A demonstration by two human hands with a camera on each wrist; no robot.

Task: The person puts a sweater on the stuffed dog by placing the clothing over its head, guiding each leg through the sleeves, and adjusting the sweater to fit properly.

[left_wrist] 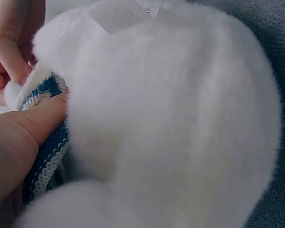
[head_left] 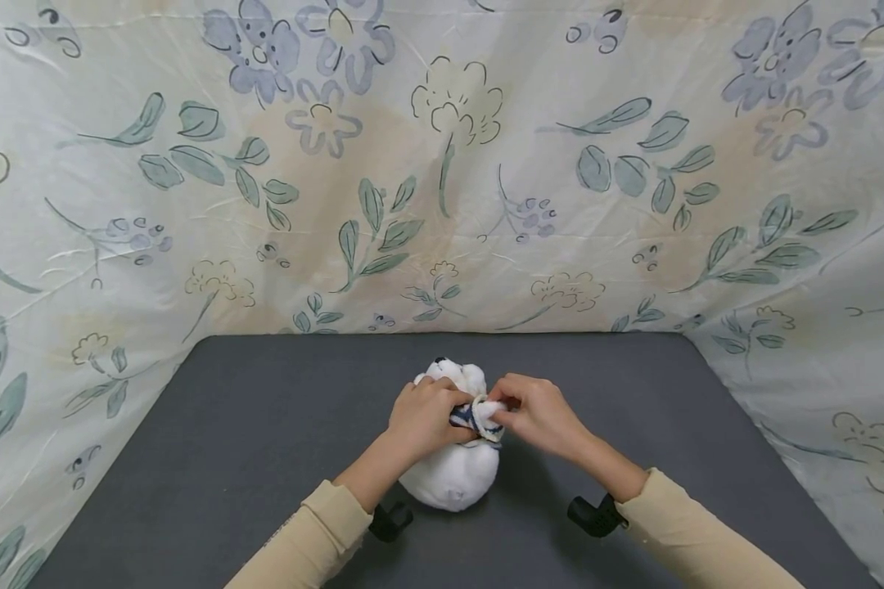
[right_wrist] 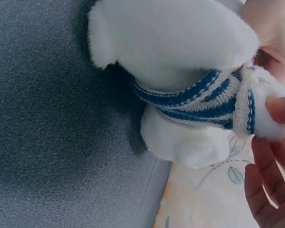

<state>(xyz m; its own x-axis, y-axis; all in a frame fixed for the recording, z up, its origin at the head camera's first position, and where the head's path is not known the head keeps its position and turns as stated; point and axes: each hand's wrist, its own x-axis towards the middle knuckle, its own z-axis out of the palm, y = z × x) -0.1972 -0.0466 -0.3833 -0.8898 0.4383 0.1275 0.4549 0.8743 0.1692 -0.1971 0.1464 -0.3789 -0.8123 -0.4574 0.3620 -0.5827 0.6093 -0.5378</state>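
A white plush toy lies on the dark table, its head end away from me. Around its upper body is a blue-and-white striped knitted sweater. My left hand grips the sweater at the toy's side, with the thumb against the knit in the left wrist view. From the right, my right hand pinches the toy's white paw, which sticks out of the sweater's cuff. In the right wrist view its lower fingers spread loosely below the paw. Most left-hand fingertips are hidden.
The grey table extends on both sides of the toy. A floral curtain hangs behind and along the sides. Black wrist-camera mounts sit under both wrists. A white label is attached to the toy's fur.
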